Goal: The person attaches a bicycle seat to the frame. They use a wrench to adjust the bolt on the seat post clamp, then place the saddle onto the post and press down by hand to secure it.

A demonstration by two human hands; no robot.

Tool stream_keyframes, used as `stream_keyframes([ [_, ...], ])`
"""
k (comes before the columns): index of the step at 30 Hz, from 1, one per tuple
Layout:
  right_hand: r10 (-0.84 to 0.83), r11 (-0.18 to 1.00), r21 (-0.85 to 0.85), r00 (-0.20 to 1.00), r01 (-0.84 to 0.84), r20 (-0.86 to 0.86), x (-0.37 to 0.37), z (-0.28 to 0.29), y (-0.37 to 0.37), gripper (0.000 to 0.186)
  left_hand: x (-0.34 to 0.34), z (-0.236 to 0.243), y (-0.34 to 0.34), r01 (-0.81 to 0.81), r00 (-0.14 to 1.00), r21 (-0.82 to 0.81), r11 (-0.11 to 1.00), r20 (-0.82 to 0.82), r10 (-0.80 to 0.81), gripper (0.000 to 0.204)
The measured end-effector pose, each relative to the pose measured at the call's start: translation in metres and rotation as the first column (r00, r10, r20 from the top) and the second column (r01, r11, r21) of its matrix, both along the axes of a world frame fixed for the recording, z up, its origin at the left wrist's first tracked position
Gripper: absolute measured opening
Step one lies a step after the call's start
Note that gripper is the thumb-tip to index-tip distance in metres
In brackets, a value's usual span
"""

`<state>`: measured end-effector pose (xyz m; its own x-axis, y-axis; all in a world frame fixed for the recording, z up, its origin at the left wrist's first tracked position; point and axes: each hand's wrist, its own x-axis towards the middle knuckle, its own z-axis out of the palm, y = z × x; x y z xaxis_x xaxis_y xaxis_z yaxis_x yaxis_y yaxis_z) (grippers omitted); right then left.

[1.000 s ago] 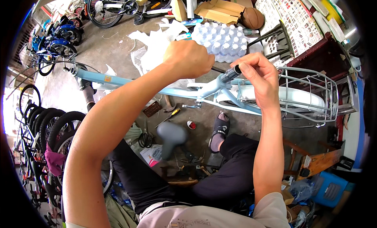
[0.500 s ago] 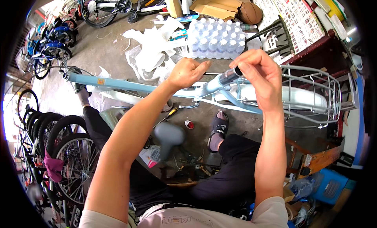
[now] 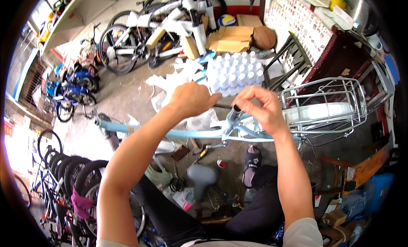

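Note:
A pale blue bicycle frame [image 3: 120, 127] lies crosswise before me, with a wire rack [image 3: 321, 83] over a white rear mudguard [image 3: 324, 112]. My right hand [image 3: 261, 108] pinches the top of the upright seat tube [image 3: 233, 118], fingertips at its dark opening. My left hand [image 3: 190, 98] is closed just left of it, thumb pointing toward the tube; a thin dark bar shows beside it, and what the fingers hold is hidden. Below the frame lie a grey saddle [image 3: 202, 177] and a yellow-handled screwdriver [image 3: 204, 152].
Bicycles and tyres [image 3: 83, 168] crowd the left. Behind are bottled-water packs [image 3: 236, 70], white packing scraps, cardboard [image 3: 229, 37] and a brown ball [image 3: 264, 37]. A dark red cabinet [image 3: 331, 55] stands right, with a wooden plank [image 3: 365, 170] lower down.
The view has tilted up, showing more of the back. The left thumb has dropped beside the dark bar. The right hand stays at the tube's top, its fingers shifted slightly.

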<state>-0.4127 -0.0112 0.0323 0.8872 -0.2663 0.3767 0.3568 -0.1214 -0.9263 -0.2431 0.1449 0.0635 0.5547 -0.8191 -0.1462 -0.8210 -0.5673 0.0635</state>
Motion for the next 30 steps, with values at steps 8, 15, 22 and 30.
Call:
stream_keyframes([
  [8, -0.041, 0.999, -0.017, 0.999, 0.041, -0.006, -0.004, -0.001, -0.001, 0.019, -0.025, 0.042, -0.017, 0.076, 0.987, 0.158, 0.985, 0.128, -0.096, 0.066],
  [15, -0.053, 0.998, -0.040, 0.999, 0.053, 0.008, 0.001, -0.004, 0.000, 0.024, -0.023, 0.025, -0.011, 0.046, 0.994, 0.210, 0.977, 0.083, -0.065, 0.064],
  [22, -0.036, 0.999, 0.020, 0.999, 0.036, -0.008, -0.003, -0.006, 0.002, 0.021, -0.019, 0.020, -0.018, 0.000, 0.999, 0.264, 0.965, 0.032, -0.008, 0.064],
  [30, -0.015, 0.999, 0.037, 1.000, 0.016, -0.023, -0.003, -0.007, -0.001, 0.018, -0.020, 0.019, -0.015, -0.022, 0.999, 0.243, 0.970, -0.030, 0.030, 0.067],
])
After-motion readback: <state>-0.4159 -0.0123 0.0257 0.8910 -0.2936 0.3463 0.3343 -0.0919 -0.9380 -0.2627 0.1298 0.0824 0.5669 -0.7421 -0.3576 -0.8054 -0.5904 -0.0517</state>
